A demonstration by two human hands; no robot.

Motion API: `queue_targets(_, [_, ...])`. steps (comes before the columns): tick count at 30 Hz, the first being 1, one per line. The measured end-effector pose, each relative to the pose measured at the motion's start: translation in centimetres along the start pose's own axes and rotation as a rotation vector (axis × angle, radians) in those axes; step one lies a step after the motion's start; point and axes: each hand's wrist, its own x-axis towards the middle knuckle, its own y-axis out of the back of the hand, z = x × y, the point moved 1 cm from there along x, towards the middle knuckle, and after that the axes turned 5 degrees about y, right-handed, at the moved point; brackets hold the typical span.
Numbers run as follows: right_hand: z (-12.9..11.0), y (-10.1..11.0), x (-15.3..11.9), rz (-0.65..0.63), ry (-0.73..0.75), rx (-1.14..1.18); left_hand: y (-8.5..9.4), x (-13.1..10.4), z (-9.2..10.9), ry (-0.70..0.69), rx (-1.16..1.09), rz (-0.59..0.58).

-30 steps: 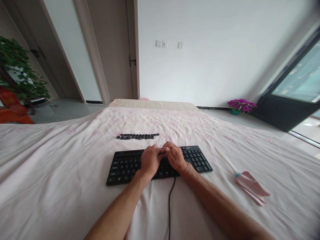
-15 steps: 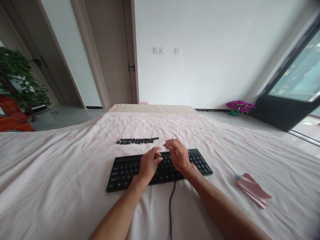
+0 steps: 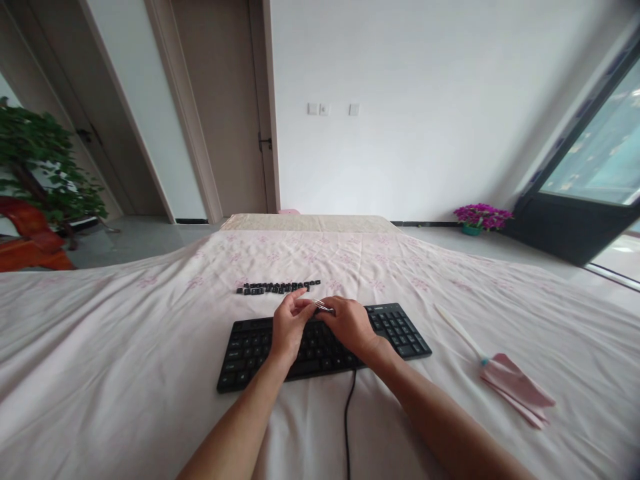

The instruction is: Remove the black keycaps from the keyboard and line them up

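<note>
A black keyboard lies in front of me on the pale cloth, its cable running toward me. Over its upper middle, my right hand is closed on a wire keycap puller, whose thin shiny prongs point left. My left hand meets the prong ends, thumb and a finger pinched there, another finger reaching forward. Whatever the left fingertips hold is too small to make out. Behind the keyboard, loose black keycaps sit in two rough rows. My hands cover part of the keyboard's upper middle.
A pink cloth duster with a white handle lies right of the keyboard. The flower-patterned cloth is wrinkled. Beyond stand a wall, doors, a potted purple plant on the floor and a leafy plant at left.
My hands have come together. The right hand has turned palm down, and the shiny prongs now show between the hands. The whole view has shifted slightly.
</note>
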Motion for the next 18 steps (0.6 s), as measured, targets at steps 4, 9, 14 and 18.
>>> queue_targets(4, [0.2,-0.2,0.1,0.052,-0.075,0.235,0.1,0.0,-0.1,0.037,-0.026,-0.011])
queue_targets(9, [-0.1,-0.2,0.2,0.11,-0.032,0.451,-0.1,-0.4,0.6,0.024,0.041,-0.121])
queue_targets(14, [-0.2,-0.2,0.3,0.178,-0.002,0.44,0.0,-0.6,1.1,0.099,-0.049,-0.191])
queue_targets(18, [0.1,-0.4,0.2,0.203,0.001,0.373,0.1,-0.4,1.0,0.18,-0.177,-0.181])
